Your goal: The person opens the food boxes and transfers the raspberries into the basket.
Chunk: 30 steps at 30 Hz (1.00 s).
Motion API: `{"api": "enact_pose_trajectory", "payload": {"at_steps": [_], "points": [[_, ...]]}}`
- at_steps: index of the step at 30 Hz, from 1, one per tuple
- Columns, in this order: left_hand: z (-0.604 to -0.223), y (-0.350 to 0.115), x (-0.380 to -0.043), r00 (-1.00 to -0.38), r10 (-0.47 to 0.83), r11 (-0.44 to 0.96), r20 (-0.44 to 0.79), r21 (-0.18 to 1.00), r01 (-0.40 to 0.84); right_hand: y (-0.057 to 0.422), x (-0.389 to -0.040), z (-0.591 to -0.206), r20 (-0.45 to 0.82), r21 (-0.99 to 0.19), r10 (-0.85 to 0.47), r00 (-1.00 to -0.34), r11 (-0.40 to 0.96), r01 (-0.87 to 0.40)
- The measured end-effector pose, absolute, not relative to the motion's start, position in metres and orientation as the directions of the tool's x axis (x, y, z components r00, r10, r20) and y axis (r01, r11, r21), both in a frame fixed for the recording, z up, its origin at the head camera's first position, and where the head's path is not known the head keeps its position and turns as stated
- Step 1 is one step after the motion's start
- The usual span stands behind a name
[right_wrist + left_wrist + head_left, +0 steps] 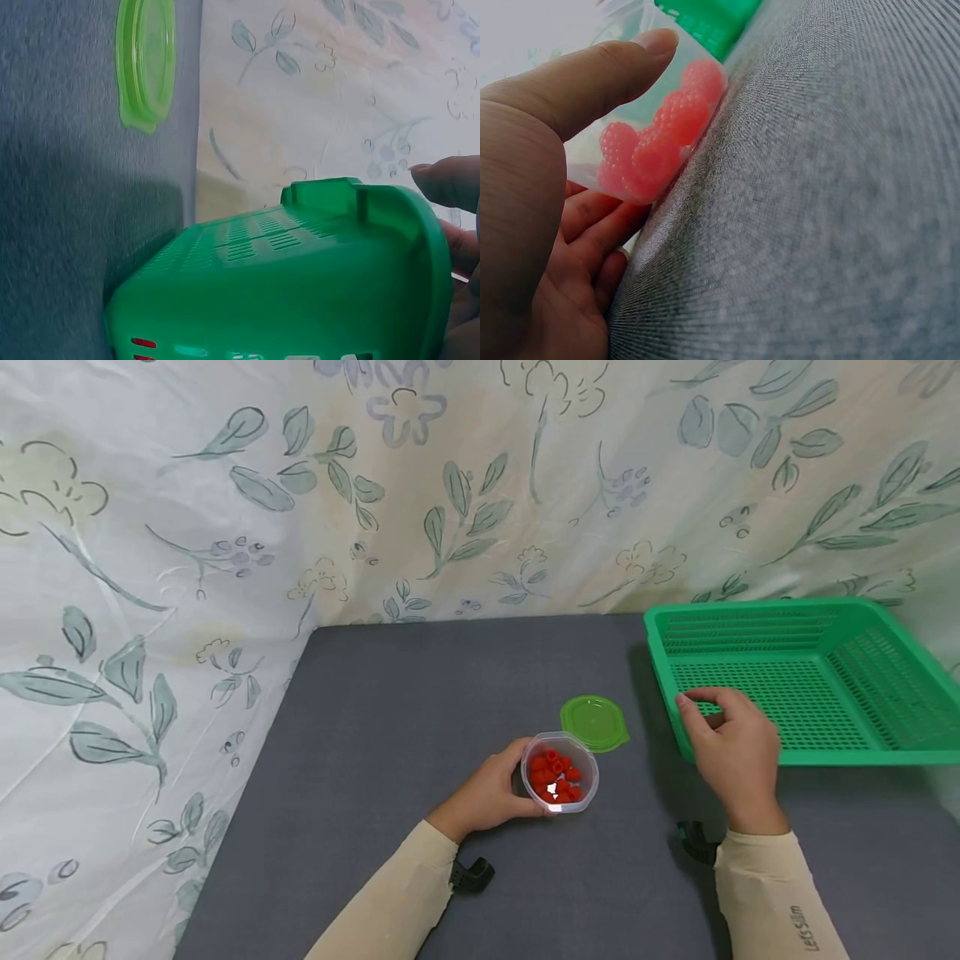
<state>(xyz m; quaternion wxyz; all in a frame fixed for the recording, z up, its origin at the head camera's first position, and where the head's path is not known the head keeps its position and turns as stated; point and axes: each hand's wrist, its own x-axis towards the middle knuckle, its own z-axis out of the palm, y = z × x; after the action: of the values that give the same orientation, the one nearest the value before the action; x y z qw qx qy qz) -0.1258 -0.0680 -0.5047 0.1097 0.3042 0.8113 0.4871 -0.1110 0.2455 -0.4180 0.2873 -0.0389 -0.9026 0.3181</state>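
Observation:
My left hand point(491, 789) grips a small clear plastic cup point(590, 774) from its left side, thumb near the front and fingers behind. Several red raspberries point(555, 772) lie in the bottom of the cup. In the left wrist view the cup stands on the grey cloth, with the thumb across its wall. My right hand point(738, 752) hovers at the left rim of a green basket point(847, 756), fingers loosely bent and thumb apart from them. Nothing shows between its fingertips. Red spots point(144, 343) show through slots in the basket's wall in the right wrist view.
A green lid point(594, 723) lies flat just behind the cup, left of the basket. The grey tabletop point(405, 693) stretches left and forward. Floral-patterned sheeting point(465, 485) hangs along the back and left edge.

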Motion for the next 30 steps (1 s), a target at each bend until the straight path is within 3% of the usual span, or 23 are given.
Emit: {"api": "enact_pose_trajectory", "payload": {"at_steps": [9,19,30], "points": [[-0.505,-0.069,-0.126,-0.795,0.597,0.352,0.109,0.854,0.382,0.223,-0.11,-0.417,0.513,-0.617,0.133,-0.848,0.744,-0.256],[-0.501,-0.069,-0.126,-0.793,0.599,0.34,0.111,0.862,0.377,0.192,-0.106,-0.42,0.634,-0.563,-0.113,-0.765,0.61,-0.557],[-0.504,-0.069,-0.126,-0.786,0.606,0.327,0.124,0.862,0.388,0.164,-0.105,-0.447,0.5,-0.559,-0.31,-0.809,0.597,-0.575]]}}
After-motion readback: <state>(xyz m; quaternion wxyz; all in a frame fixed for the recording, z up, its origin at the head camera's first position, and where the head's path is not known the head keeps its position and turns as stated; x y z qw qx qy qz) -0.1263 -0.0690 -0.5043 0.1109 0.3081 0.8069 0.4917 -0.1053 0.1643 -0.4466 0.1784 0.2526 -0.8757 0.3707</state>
